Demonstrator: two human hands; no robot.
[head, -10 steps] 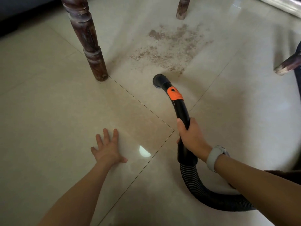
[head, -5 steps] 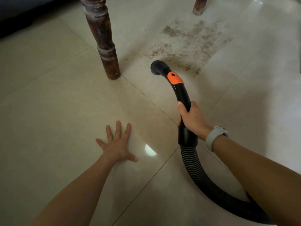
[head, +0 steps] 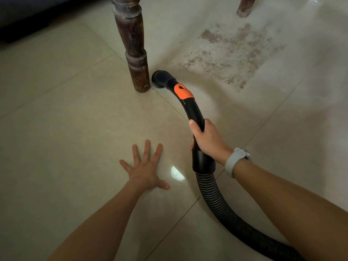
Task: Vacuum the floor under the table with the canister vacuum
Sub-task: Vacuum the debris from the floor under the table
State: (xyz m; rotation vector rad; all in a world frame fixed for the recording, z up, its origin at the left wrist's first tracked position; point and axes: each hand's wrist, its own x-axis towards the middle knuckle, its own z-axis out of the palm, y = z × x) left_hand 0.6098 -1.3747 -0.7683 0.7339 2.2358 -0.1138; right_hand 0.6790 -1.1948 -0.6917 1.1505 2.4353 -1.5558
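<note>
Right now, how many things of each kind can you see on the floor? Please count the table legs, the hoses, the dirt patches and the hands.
Table legs: 2, the near table leg and the far table leg
Hoses: 1, the vacuum hose, gripped by the right hand
Dirt patches: 1, the dirt patch
Hands: 2, with the left hand flat on the floor
Total: 6

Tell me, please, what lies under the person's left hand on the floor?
Only pale floor tile shows around the left hand, which lies flat with fingers spread. The patch beneath the palm is covered, so nothing there can be seen.
</note>
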